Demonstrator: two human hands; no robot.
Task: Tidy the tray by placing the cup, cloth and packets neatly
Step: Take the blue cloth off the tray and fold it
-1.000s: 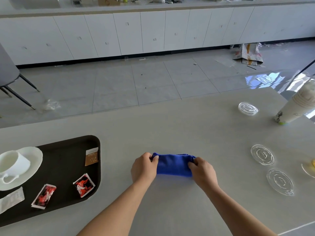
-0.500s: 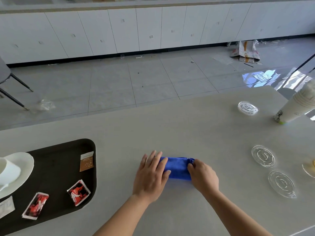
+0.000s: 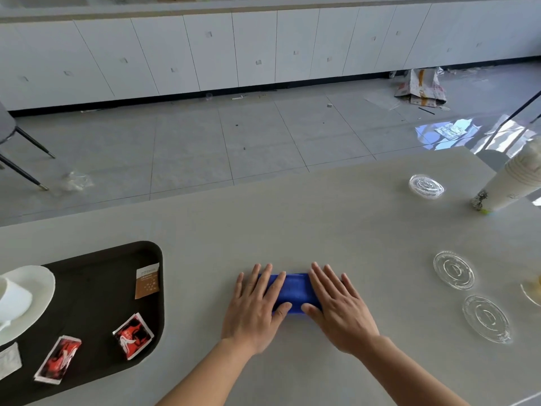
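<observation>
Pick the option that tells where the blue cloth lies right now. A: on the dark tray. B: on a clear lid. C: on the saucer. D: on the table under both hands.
D: the cloth lies folded on the table, with the left hand and right hand pressed flat on it, clear of the tray.

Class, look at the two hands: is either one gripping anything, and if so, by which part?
Nothing is gripped. Both the left hand and right hand lie flat, fingers spread, pressing on the ends of the folded blue cloth on the table.
</observation>
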